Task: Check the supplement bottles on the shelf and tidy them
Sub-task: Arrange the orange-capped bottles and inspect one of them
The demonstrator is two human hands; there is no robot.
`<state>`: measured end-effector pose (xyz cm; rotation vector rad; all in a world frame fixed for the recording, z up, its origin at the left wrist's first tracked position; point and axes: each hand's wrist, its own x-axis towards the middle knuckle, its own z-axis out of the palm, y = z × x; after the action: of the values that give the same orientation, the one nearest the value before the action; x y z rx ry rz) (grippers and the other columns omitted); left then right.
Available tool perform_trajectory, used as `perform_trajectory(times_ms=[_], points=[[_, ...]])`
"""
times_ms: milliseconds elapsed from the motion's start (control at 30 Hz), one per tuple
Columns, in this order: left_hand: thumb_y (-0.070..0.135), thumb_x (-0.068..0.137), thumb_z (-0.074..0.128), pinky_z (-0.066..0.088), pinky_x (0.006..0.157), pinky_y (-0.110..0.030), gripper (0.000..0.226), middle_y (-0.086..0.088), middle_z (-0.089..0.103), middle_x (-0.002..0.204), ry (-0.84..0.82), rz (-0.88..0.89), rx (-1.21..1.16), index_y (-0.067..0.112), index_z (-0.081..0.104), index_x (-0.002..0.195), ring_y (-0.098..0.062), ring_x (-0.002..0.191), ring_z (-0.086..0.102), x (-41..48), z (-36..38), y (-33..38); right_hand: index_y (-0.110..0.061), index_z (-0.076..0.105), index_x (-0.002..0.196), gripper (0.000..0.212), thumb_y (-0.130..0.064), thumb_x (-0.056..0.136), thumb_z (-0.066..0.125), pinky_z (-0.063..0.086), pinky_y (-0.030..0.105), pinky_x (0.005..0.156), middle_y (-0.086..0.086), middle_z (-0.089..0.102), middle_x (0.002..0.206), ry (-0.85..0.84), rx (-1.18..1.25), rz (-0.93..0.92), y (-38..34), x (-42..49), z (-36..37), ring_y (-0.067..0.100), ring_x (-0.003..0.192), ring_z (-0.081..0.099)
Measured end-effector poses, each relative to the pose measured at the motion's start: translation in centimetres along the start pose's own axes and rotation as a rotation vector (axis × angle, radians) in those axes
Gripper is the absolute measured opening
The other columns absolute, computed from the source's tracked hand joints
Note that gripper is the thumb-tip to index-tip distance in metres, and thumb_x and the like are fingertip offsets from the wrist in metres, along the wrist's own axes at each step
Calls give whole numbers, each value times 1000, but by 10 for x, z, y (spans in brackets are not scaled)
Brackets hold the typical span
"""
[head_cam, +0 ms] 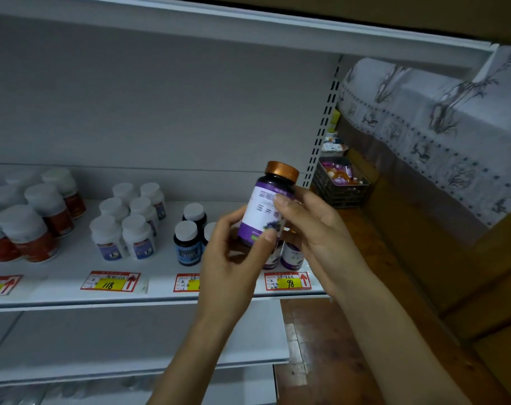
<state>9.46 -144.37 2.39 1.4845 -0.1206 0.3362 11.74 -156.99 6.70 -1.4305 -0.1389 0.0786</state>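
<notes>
Left hand [230, 260] and right hand [317, 232], fingers curled round purple-labelled bottle [261, 213], long axis near-upright, copper cap [282, 170] uppermost.

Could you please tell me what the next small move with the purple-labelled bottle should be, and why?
Probably lower the purple bottle, held by the left hand and right hand, upright beside the matching bottles behind the 98 tag.

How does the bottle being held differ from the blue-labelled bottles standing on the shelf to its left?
The held bottle has a copper-coloured cap; the blue-labelled bottles have white caps. The held bottle's label is purple and white; theirs is blue. It is lifted and tilted, gripped by the left hand and right hand; they stand upright on the shelf. Both kinds have dark bodies.
</notes>
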Motion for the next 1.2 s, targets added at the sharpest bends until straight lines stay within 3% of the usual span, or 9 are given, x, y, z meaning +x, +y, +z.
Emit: perform_trajectory(times_ms=[133, 233, 367, 433, 500, 600, 767, 1033, 1200], points=[[52, 78, 63, 47, 75, -15, 53, 7, 60, 101, 51, 309, 447, 30, 56, 126, -9, 90, 58, 5, -9, -10, -25, 59, 124, 54, -40, 75, 75, 53, 43, 95, 3, 69, 115, 22, 8, 50, 7, 2, 0, 22, 109, 66], [52, 80, 62, 38, 72, -6, 57, 3, 57, 96, 98, 403, 596, 21, 57, 128, -3, 84, 49, 7, -11, -10, -25, 58, 123, 51, -36, 75, 73, 51, 44, 97, 6, 68, 117, 18, 58, 68, 10, 2, -2, 24, 110, 65], [51, 80, 62, 41, 71, -8, 59, 2, 56, 97, 106, 474, 712, 16, 57, 127, -4, 84, 48, 8, -10, -13, -23, 59, 122, 54, -31, 72, 77, 54, 38, 91, 6, 69, 115, 12, 92, 68, 10, 1, -4, 23, 108, 66], [55, 77, 65, 43, 75, -7, 63, 7, 58, 102, 54, 429, 631, 19, 55, 127, -3, 87, 53, 8, -11, -13, -22, 59, 120, 50, -26, 72, 73, 56, 34, 85, 4, 70, 111, 8, 120, 56, 10, 1, -8, 21, 105, 67], [59, 71, 66, 47, 77, -8, 63, 19, 61, 107, -78, 231, 385, 30, 52, 126, -3, 97, 60, 6, -10, -8, -24, 60, 116, 46, -24, 71, 68, 56, 33, 83, 0, 72, 103, -6, 138, 43, 9, 1, -14, 19, 101, 69], [54, 72, 65, 54, 75, -17, 57, 18, 66, 108, -251, -31, 19, 33, 54, 124, -11, 102, 66, 6, -4, -6, -27, 61, 110, 43, -23, 70, 77, 56, 31, 82, -6, 73, 94, -19, 116, 29, 8, -1, -18, 16, 97, 69], [38, 75, 75, 52, 74, -12, 49, 19, 66, 108, -158, 66, 91, 32, 57, 119, -3, 98, 65, 11, -3, -5, -32, 62, 109, 39, -37, 70, 66, 55, 27, 84, -6, 71, 106, 19, -33, 13, 10, 0, -23, 13, 106, 67], [27, 69, 75, 50, 82, -11, 58, 28, 58, 117, -125, 218, 223, 38, 51, 121, -1, 108, 60, 17, 0, -9, -26, 58, 115, 44, -30, 72, 65, 57, 31, 85, 5, 69, 113, -4, 49, 37, 12, 0, -29, 20, 108, 67], [19, 67, 76, 50, 84, -13, 58, 23, 61, 116, -120, 159, 117, 36, 54, 118, -4, 110, 61, 20, 1, -13, -22, 59, 112, 43, -23, 70, 67, 56, 24, 78, 0, 73, 103, -19, 82, 23, 12, 3, -31, 16, 104, 68]])
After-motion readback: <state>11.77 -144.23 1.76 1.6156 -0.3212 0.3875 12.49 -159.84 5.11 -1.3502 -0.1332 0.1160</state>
